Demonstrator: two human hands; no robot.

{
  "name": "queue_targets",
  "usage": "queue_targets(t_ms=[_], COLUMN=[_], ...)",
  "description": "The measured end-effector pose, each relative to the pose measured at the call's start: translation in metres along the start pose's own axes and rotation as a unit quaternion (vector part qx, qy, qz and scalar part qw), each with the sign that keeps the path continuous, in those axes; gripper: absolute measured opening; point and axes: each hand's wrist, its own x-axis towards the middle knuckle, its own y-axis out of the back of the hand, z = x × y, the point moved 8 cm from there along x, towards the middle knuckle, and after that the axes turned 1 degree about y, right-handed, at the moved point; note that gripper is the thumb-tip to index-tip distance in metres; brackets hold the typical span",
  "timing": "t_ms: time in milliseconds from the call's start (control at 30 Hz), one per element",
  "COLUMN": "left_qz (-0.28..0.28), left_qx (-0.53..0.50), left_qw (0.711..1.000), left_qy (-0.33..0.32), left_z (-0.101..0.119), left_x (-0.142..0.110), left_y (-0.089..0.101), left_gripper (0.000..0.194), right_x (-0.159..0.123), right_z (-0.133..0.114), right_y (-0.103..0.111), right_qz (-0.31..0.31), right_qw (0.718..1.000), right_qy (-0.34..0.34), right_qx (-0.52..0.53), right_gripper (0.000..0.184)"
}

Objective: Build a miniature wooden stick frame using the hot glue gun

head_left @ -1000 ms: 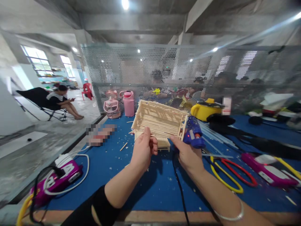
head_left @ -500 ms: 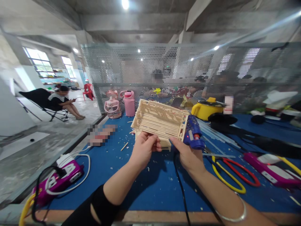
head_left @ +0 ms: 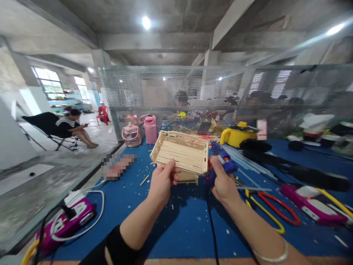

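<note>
My left hand [head_left: 162,181] pinches the near edge of a small open box built of thin wooden sticks [head_left: 180,151], held up over the blue table [head_left: 176,224]. My right hand [head_left: 222,180] is wrapped around a blue hot glue gun [head_left: 222,162], whose nozzle sits by the box's right wall. The gun's black cord [head_left: 211,221] hangs down toward me. Under the box lies another small stick piece [head_left: 187,177] on the table.
Red and yellow cutters [head_left: 268,211] and a magenta tool [head_left: 314,206] lie to the right. A magenta power strip [head_left: 67,219] with cables sits at the left edge. Pink bottles [head_left: 150,129], a yellow pot [head_left: 237,136] and a mesh screen [head_left: 193,92] stand behind. A person [head_left: 70,123] sits far left.
The stick box has tilted flatter and dropped slightly. My right hand has shifted its grip on the glue gun, bringing it up beside the box. The camera has tipped upward a little.
</note>
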Motion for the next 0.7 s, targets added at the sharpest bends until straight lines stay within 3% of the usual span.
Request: queue_targets(t_ms=[100,233,500,633,700], left_qz=[-0.017,-0.038,-0.054,-0.038,0.004], left_qx=[0.028,0.089,0.209,0.252,0.270], left_qw=[0.999,0.995,0.976,0.965,0.951], left_qy=[0.017,0.020,-0.022,-0.069,-0.148], left_z=[-0.004,-0.005,-0.002,0.006,0.022], left_x=[-0.001,-0.005,-0.004,-0.007,-0.011], left_y=[-0.003,-0.008,-0.012,-0.007,-0.001], left_gripper=[0.046,0.050,0.046,0.044,0.042], right_x=[0.005,0.012,0.022,0.031,0.036], right_z=[-0.003,-0.002,0.017,0.022,0.023], right_y=[-0.001,0.000,0.020,0.023,0.026], right_qz=[0.035,0.020,0.048,0.037,0.033], right_qw=[0.997,0.996,0.989,0.982,0.978], right_qy=[-0.044,-0.080,-0.136,-0.185,-0.205], right_qx=[0.048,0.038,0.014,0.019,0.018], right_gripper=[0.034,0.038,0.024,0.013,0.011])
